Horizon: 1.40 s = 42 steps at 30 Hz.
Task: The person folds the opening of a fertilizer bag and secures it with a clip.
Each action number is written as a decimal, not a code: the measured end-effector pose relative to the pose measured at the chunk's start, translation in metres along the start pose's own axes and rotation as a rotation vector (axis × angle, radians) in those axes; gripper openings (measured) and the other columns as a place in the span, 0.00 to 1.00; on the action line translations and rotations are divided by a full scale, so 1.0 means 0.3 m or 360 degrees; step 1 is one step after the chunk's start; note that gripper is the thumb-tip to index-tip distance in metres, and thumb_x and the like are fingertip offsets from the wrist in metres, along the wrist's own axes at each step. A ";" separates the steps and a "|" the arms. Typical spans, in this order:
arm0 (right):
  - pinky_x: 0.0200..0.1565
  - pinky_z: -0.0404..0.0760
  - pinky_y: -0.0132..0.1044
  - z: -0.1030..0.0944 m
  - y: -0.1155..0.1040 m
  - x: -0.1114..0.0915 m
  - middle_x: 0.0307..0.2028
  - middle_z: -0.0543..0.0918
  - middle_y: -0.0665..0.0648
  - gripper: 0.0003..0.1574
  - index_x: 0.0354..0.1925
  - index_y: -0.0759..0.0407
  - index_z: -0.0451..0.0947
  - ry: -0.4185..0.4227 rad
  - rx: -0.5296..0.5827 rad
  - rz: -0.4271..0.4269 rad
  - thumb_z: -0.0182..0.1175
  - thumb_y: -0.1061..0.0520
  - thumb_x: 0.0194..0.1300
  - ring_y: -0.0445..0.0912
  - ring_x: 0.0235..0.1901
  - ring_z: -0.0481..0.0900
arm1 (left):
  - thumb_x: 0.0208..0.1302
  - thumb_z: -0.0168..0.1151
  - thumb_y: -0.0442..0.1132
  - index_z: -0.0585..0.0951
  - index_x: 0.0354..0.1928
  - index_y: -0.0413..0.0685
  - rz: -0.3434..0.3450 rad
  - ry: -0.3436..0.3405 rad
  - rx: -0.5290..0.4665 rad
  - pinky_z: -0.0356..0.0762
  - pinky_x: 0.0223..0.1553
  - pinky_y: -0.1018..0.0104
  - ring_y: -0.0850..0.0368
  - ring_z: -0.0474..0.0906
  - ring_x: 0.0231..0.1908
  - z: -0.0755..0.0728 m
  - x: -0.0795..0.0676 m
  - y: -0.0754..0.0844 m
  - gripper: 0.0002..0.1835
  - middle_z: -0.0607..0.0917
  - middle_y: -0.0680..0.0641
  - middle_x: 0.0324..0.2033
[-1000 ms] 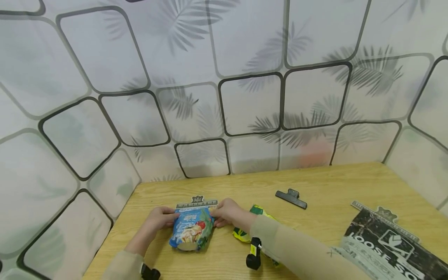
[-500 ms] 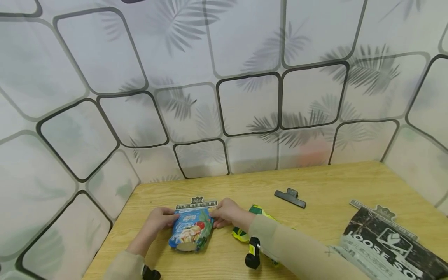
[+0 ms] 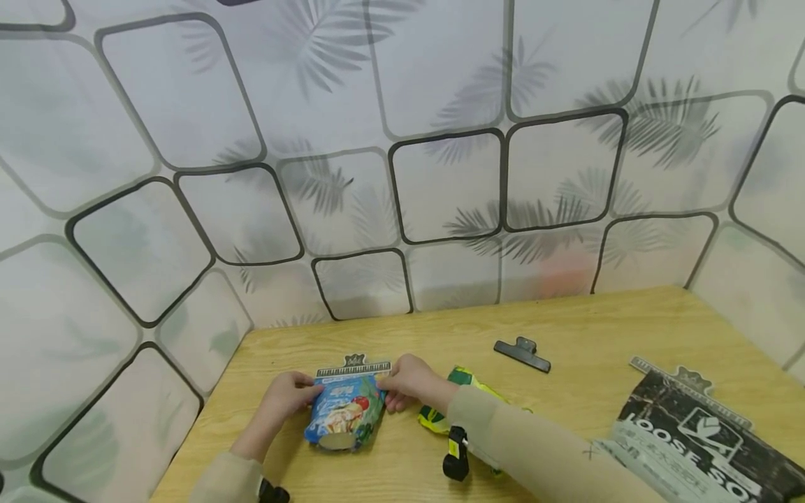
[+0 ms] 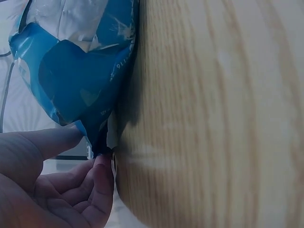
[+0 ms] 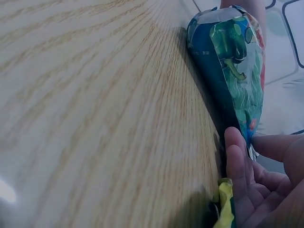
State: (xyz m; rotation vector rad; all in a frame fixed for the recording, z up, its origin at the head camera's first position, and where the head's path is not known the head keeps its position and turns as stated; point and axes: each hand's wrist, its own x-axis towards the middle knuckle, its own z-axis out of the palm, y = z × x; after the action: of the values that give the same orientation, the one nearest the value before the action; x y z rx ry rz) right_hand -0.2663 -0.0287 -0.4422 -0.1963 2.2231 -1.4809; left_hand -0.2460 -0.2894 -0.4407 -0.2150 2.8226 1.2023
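Observation:
A blue printed food bag (image 3: 344, 412) lies on the wooden table, a wide grey bag clip (image 3: 353, 368) across its top edge. My left hand (image 3: 288, 397) pinches the bag's upper left corner between thumb and fingers. At the opposite upper corner, my right hand (image 3: 411, 383) pinches the bag the same way. In the left wrist view, the bag's blue side (image 4: 80, 71) tapers down to the left fingertips. The right wrist view shows its green vegetable print (image 5: 240, 71) narrowing to the right thumb and fingers.
A green and yellow packet (image 3: 435, 419) lies partly hidden under my right forearm. Behind it rests a loose dark bag clip (image 3: 523, 354). To the right is a black and grey bag (image 3: 704, 447) with its own clip (image 3: 692, 392). Patterned wall fabric (image 3: 453, 279) borders the table's back.
The right hand's fingers have shifted slightly at the bag's corner. Both hands keep their pinch, and the bag stays almost in place.

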 end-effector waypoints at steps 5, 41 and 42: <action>0.20 0.82 0.26 0.000 -0.001 0.001 0.18 0.86 0.55 0.17 0.28 0.66 0.88 -0.0004 -0.0002 0.0014 0.67 0.57 0.74 0.37 0.14 0.80 | 0.69 0.69 0.35 0.83 0.50 0.22 0.0035 0.0006 0.0042 0.87 0.35 0.61 0.52 0.87 0.35 0.000 -0.005 -0.001 0.18 0.89 0.32 0.40; 0.29 0.90 0.32 -0.030 0.011 0.002 0.30 0.92 0.60 0.10 0.41 0.69 0.90 -0.0039 0.0048 0.0071 0.66 0.61 0.74 0.39 0.22 0.87 | 0.73 0.65 0.31 0.82 0.52 0.19 0.0019 -0.0033 -0.0154 0.87 0.34 0.69 0.60 0.84 0.32 -0.030 -0.025 0.002 0.16 0.90 0.33 0.39; 0.29 0.90 0.33 -0.032 0.012 0.002 0.30 0.92 0.60 0.10 0.42 0.69 0.90 -0.0039 0.0049 0.0069 0.66 0.61 0.74 0.39 0.22 0.86 | 0.73 0.65 0.31 0.82 0.52 0.19 0.0016 -0.0035 -0.0170 0.87 0.34 0.69 0.60 0.84 0.32 -0.032 -0.025 0.003 0.16 0.90 0.34 0.38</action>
State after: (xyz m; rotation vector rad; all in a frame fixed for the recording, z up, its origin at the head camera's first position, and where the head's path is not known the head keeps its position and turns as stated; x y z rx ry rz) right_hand -0.2706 -0.0195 -0.4425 -0.1550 2.1701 -1.4811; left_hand -0.2387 -0.2949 -0.4327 -0.1917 2.7468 1.3505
